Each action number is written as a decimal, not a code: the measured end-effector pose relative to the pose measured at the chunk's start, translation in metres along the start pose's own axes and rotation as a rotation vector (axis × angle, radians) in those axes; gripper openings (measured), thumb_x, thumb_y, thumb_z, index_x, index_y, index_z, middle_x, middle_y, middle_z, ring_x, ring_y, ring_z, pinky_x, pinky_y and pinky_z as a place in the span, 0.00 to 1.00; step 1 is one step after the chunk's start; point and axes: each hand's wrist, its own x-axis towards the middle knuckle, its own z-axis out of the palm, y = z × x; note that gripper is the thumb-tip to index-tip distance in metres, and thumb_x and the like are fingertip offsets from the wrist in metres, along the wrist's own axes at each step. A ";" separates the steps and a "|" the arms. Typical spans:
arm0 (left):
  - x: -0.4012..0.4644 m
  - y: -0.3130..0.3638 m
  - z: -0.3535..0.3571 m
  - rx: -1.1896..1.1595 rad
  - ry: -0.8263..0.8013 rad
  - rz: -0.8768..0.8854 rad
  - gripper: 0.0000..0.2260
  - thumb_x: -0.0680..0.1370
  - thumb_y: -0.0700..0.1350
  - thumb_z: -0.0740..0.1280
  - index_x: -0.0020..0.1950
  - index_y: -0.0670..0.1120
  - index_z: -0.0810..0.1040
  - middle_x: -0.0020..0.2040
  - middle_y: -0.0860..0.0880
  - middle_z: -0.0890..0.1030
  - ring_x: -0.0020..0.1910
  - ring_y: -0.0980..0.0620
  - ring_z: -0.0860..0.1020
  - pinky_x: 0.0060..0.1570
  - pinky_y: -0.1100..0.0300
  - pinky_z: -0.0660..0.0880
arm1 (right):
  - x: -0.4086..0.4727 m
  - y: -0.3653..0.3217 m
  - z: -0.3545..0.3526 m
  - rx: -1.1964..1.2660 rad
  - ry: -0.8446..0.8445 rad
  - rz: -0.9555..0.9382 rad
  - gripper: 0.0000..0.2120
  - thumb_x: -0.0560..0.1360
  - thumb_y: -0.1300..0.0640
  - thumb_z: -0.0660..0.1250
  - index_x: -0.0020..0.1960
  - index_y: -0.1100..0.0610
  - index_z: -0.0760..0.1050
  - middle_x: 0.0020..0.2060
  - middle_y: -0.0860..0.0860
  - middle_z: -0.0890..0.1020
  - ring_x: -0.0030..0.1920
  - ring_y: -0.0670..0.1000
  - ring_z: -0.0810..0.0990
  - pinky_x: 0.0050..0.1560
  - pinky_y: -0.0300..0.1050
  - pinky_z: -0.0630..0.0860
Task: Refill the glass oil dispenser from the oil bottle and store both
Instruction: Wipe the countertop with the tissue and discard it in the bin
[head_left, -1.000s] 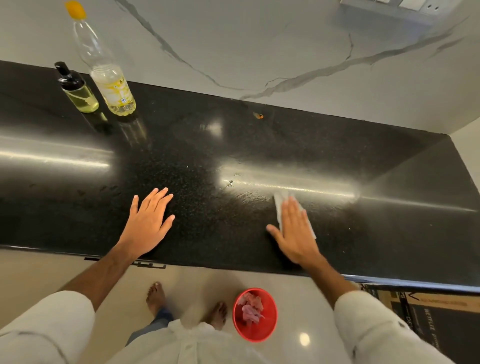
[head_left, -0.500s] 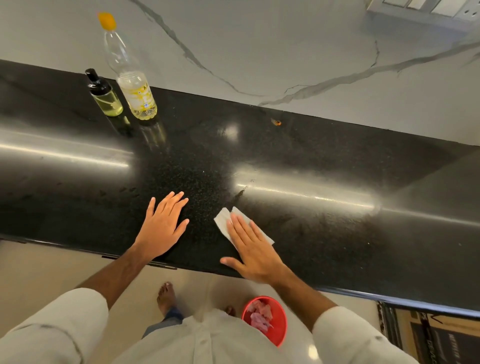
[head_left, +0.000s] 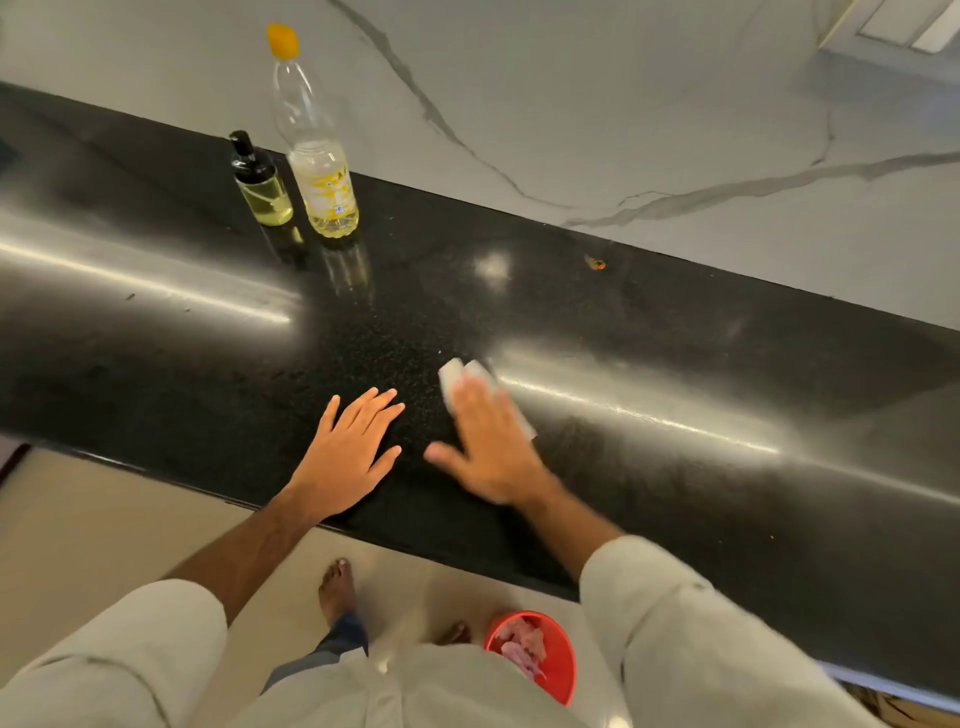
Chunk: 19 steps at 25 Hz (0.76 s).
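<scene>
The right hand (head_left: 485, 447) presses a white tissue (head_left: 457, 376) flat on the black tabletop (head_left: 675, 364), fingers straight; it is blurred with motion. Half a second ago the tissue lay a little nearer the front edge, and a second ago it was well out to the right, so the wipe has swept leftward and now pushes away from the body, close beside the left hand (head_left: 348, 452). That hand rests palm down with fingers spread and has not shifted, seemingly bracing. The glass oil dispenser (head_left: 262, 184), black cap on and partly filled with yellow oil, and the oil bottle (head_left: 317, 156), yellow cap on, stand upright just beside each other at the back of the tabletop by the marble wall (head_left: 623, 104), well apart from both hands. This suggests the pouring is finished and spills are being cleaned, with storing both still to do. A red bucket (head_left: 558, 670) sits on the floor below.
</scene>
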 end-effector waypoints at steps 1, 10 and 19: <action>0.000 0.000 0.000 -0.002 0.006 -0.001 0.27 0.82 0.55 0.62 0.79 0.49 0.63 0.81 0.49 0.62 0.81 0.49 0.57 0.78 0.38 0.55 | -0.020 -0.021 0.010 -0.004 -0.058 -0.106 0.48 0.79 0.25 0.43 0.84 0.59 0.42 0.84 0.56 0.43 0.83 0.53 0.37 0.82 0.56 0.37; 0.001 0.000 0.001 -0.009 0.019 0.013 0.27 0.82 0.59 0.51 0.79 0.50 0.64 0.80 0.50 0.62 0.81 0.50 0.57 0.78 0.39 0.55 | -0.044 0.117 -0.023 0.034 -0.059 0.231 0.47 0.76 0.24 0.35 0.84 0.54 0.34 0.81 0.51 0.32 0.82 0.49 0.32 0.82 0.60 0.41; -0.001 -0.003 0.002 0.001 0.005 0.010 0.27 0.82 0.59 0.52 0.79 0.50 0.63 0.81 0.50 0.62 0.81 0.50 0.57 0.78 0.39 0.55 | -0.061 -0.031 0.025 -0.004 -0.158 -0.118 0.48 0.79 0.25 0.42 0.84 0.57 0.40 0.83 0.55 0.39 0.82 0.52 0.34 0.82 0.59 0.36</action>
